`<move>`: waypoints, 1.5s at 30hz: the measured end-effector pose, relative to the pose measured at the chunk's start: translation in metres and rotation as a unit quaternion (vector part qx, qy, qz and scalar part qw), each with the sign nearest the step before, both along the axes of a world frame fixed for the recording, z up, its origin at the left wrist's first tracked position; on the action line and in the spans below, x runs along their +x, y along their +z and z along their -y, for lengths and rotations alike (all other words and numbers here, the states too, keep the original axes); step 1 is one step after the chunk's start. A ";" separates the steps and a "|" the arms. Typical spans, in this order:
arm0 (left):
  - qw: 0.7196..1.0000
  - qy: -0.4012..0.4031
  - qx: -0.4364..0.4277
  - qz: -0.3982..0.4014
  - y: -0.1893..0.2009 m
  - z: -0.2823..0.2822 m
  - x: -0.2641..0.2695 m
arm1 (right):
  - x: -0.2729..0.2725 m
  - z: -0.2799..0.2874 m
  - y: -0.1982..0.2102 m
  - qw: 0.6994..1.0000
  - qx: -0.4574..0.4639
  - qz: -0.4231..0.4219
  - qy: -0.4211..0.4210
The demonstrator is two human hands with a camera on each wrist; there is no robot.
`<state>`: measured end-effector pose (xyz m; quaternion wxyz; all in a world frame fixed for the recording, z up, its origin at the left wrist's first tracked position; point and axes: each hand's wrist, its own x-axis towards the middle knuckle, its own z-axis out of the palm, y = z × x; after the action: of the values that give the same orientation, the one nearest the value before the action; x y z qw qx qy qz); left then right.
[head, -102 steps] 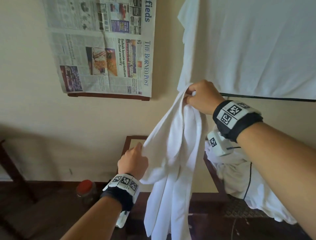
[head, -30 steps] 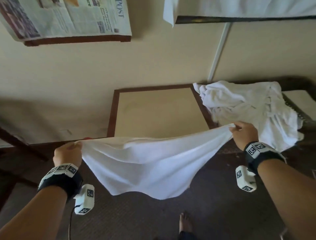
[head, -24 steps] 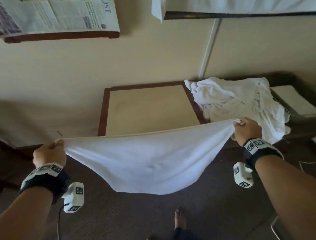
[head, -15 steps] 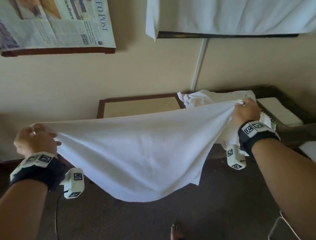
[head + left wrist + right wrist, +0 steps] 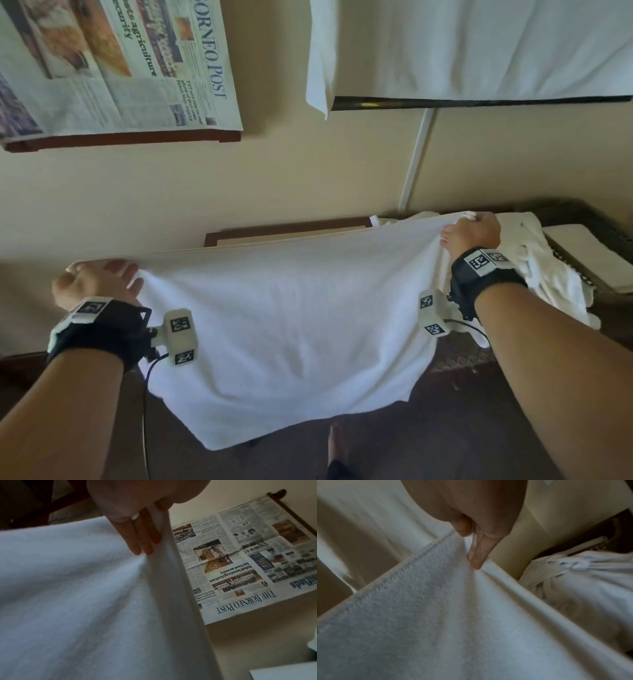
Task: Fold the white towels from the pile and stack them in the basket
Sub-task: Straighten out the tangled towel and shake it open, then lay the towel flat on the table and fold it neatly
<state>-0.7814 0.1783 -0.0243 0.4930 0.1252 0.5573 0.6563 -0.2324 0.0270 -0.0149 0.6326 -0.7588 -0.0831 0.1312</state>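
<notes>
two hands [image 5: 92, 284], one spread towel [image 5: 291, 329], one towel pile [image 5: 548, 274], one newspaper [image 5: 120, 65]

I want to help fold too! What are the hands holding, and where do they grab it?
One white towel: left hand and right hand each pinch a top corner, stretching it wide.

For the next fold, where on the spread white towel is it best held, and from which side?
Probably at its two top corners, from above, as now: the left hand and right hand each pinch a corner of the white towel, so its top edge runs taut and the rest hangs flat and open. Bringing those corners together should halve it cleanly. The free lower edge sags, so it offers a poorer hold.
</notes>
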 end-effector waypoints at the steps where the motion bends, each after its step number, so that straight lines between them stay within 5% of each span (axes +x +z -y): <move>1: 1.000 -0.006 0.004 0.013 0.002 -0.012 0.008 | -0.011 -0.012 0.009 0.999 0.035 -0.010 0.000; 12: 1.000 0.010 -0.010 -0.019 -0.013 -0.193 0.094 | 0.040 -0.219 -0.013 0.986 0.112 -0.116 0.036; 17: 0.983 -0.161 0.003 -0.093 -0.048 -0.232 0.128 | 0.049 -0.259 -0.067 0.970 -0.119 0.023 0.209; 19: 0.919 -0.283 -0.044 -0.272 -0.089 -0.221 0.130 | 0.030 -0.241 -0.108 0.910 -0.252 0.110 0.311; 21: 0.755 -0.424 -0.118 -0.486 -0.140 -0.200 0.125 | 0.011 -0.215 -0.152 0.796 -0.399 0.185 0.415; 23: 0.603 -0.514 -0.169 -0.586 -0.176 -0.181 0.117 | 0.006 -0.194 -0.191 0.694 -0.492 0.222 0.476; 25: 0.555 -0.532 -0.184 -0.612 -0.193 -0.172 0.115 | 0.008 -0.191 -0.206 0.651 -0.534 0.228 0.489; 30: 0.529 -0.517 -0.151 -0.656 -0.202 -0.212 0.136 | 0.023 -0.234 -0.208 0.633 -0.561 0.232 0.481; 37: 0.554 -0.501 -0.123 -0.653 -0.212 -0.273 0.151 | 0.051 -0.280 -0.214 0.660 -0.542 0.228 0.467; 41: 0.544 -0.494 -0.126 -0.666 -0.207 -0.235 0.142 | 0.045 -0.251 -0.211 0.658 -0.529 0.250 0.474; 45: 0.516 -0.505 -0.104 -0.685 -0.197 -0.156 0.132 | 0.015 -0.182 -0.198 0.623 -0.552 0.273 0.483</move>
<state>-0.6495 0.3343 -0.2211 0.2170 0.7436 0.6301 -0.0541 -0.2174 0.2092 -0.2131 -0.1106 -0.8173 -0.5183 0.2262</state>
